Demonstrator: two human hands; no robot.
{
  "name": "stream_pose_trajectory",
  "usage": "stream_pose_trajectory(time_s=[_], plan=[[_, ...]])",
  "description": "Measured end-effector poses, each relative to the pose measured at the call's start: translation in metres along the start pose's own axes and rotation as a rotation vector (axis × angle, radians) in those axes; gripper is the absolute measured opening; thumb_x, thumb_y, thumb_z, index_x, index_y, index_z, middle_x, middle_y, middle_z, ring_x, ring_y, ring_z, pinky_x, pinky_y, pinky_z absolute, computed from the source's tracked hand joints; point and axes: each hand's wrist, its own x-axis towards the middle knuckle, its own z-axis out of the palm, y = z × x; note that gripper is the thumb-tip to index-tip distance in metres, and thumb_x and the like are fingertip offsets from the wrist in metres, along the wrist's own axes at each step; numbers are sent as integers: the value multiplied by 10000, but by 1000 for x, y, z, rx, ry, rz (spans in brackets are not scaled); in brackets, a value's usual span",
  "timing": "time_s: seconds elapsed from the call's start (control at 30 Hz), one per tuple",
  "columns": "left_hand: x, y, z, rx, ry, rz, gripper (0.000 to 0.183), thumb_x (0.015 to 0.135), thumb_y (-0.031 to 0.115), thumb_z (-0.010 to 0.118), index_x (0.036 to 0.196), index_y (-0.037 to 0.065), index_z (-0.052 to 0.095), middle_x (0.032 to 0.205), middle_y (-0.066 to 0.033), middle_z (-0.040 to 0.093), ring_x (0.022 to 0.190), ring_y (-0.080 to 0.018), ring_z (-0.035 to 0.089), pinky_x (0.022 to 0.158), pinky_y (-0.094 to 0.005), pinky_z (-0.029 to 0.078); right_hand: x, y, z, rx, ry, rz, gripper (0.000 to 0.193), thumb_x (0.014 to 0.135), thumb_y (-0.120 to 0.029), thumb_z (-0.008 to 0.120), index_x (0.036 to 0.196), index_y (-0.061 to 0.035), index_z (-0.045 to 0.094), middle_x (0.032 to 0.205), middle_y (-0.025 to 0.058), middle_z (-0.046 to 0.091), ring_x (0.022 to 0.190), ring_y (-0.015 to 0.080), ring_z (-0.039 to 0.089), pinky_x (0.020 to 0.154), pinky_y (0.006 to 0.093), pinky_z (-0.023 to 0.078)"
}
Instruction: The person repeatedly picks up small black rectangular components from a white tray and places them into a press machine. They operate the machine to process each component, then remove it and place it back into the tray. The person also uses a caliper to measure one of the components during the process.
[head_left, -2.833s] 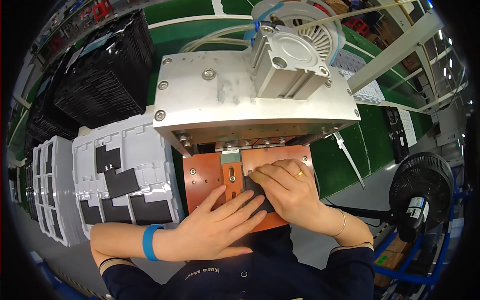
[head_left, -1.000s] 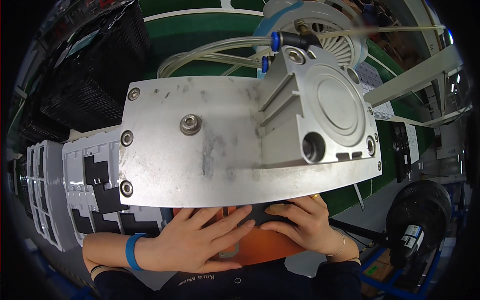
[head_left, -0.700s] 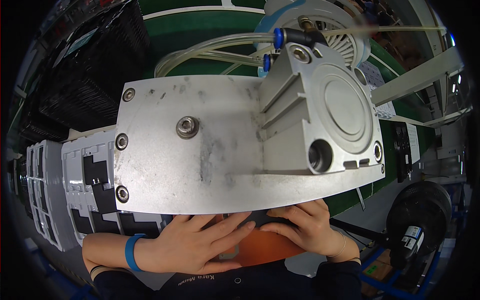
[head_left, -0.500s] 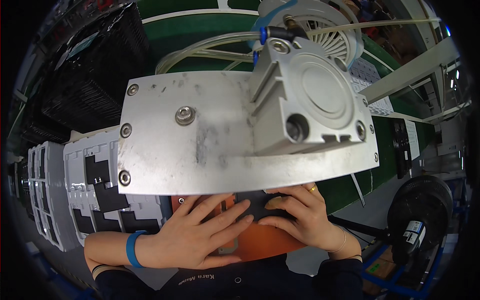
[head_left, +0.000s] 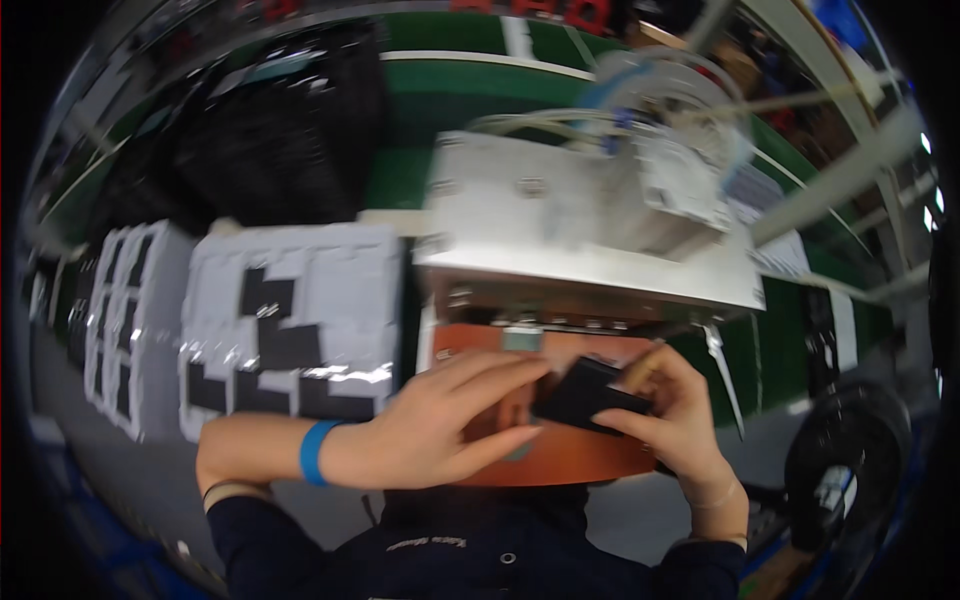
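Pinched between the thumb and fingers of my right hand [head_left: 672, 405] is a flat black rectangular piece [head_left: 583, 393], tilted above the orange base plate [head_left: 590, 455]. My left hand [head_left: 440, 415] reaches over the left part of that plate with its fingers stretched and thumb apart. Its fingertips end close to the black piece's left edge; motion blur hides whether they touch it. Behind both hands, a silver metal plate [head_left: 530, 220] with a block-shaped air cylinder [head_left: 680, 190] overhangs the back of the orange plate.
White moulded trays [head_left: 340, 260] holding black flat pieces stand at the left, with black stacked trays [head_left: 270, 140] behind them. A white fan [head_left: 690, 100] sits on the green table [head_left: 460, 100] at the back. Another round black fan [head_left: 850, 440] stands at the right.
My viewpoint has shifted, so more of the orange plate shows under the metal plate. The black piece, low on the orange plate before, is now raised and tilted in my right hand.
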Motion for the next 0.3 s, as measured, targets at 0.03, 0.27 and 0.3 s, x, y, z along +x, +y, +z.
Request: stream_pose_trajectory(time_s=[0.03, 0.27, 0.3], plan=[[4, 7, 0, -98, 78, -56, 374, 860, 187, 721, 1164, -4, 615, 918, -117, 637, 742, -190, 616, 660, -312, 489, 0, -8, 10, -1, -29, 8, 318, 760, 65, 777, 966, 2, 542, 982, 72, 605, 958, 143, 640, 802, 280, 559], [-54, 5, -82, -387, 472, -511, 287, 906, 117, 682, 1184, 56, 650, 954, -30, 691, 841, -58, 621, 687, -210, 508, 49, -38, 93, -175, -259, -296, 548, 807, -10, 763, 1266, -43, 465, 1245, 104, 538, 1125, 245, 603, 857, 330, 563], [-72, -12, -104, -199, 722, -402, 441, 893, 131, 703, 1318, 94, 590, 1009, -45, 707, 856, -78, 652, 758, -198, 536, 62, -42, 102, -412, -346, -427, 603, 845, -69, 746, 1362, -96, 436, 1325, 90, 509, 1151, 297, 597, 869, 343, 557]])
